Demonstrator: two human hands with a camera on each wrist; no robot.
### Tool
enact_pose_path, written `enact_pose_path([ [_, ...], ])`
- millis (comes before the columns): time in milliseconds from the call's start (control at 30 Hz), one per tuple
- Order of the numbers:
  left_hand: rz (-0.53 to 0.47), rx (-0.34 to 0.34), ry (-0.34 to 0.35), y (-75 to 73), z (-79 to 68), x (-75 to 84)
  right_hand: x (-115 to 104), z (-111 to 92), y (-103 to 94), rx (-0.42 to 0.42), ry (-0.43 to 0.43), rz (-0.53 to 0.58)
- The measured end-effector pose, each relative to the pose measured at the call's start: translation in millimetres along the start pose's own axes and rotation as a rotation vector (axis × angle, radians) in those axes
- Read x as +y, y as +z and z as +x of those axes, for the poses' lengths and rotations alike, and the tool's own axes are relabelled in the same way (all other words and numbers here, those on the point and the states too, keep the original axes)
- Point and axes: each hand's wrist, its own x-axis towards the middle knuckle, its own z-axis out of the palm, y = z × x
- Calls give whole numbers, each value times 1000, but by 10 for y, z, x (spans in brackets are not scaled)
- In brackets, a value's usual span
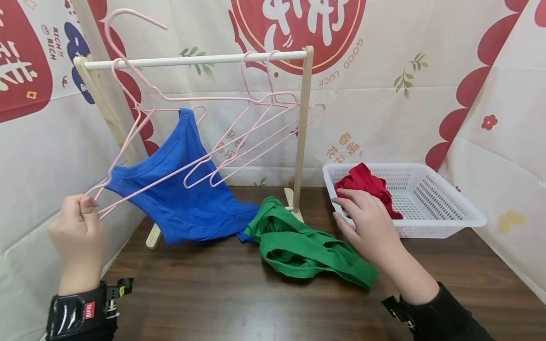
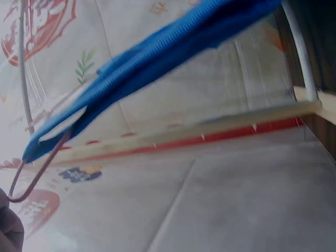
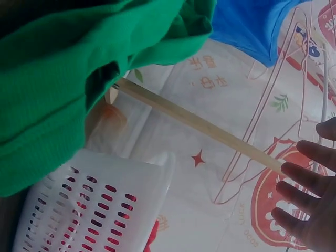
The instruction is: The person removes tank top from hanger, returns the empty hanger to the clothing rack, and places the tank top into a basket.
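Note:
My left hand pinches the left end of a pink wire hanger, held slanted in front of the rack. A blue garment, apparently a sleeveless top, hangs from the hanger's left part by one strap, its lower edge reaching the table. In the left wrist view, my fingertips hold the hanger's end beside the blue cloth. On the table, a crumpled green garment touches the blue one. My right hand hovers before the basket with fingers extended; the right wrist view shows those fingers spread, holding nothing.
A wooden rack with a white rod stands at the back left, with other pink hangers on it. The white basket at the right holds a red garment. Printed cloth walls enclose the brown table.

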Motion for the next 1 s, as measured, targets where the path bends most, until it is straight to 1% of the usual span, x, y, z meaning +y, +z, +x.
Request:
enact_pose_path([
  [233,45,-1,-94,-61,-46,-111,-11,-24,37,-2,-55,0],
  [333,59,1,-135,-97,-56,-139,-21,-34,42,-11,-53,0],
  [433,78,-13,-166,-133,-62,-161,-22,-47,49,-21,-47,-2],
  [600,115,-47,-180,-166,-70,-186,-12,-63,66,-33,-50,-13],
  [733,134,-49,-224,-207,-98,-191,-17,-68,86,-52,-54,-23],
  [867,148,-44,-269,-240,-117,-182,-33,-67,108,-91,-48,-31],
  [933,157,-46,-272,-245,-119,-174,-44,-64,120,-120,-37,-31],
  [1000,175,-49,-249,-242,-122,-164,-59,-59,131,-158,-22,-31],
])
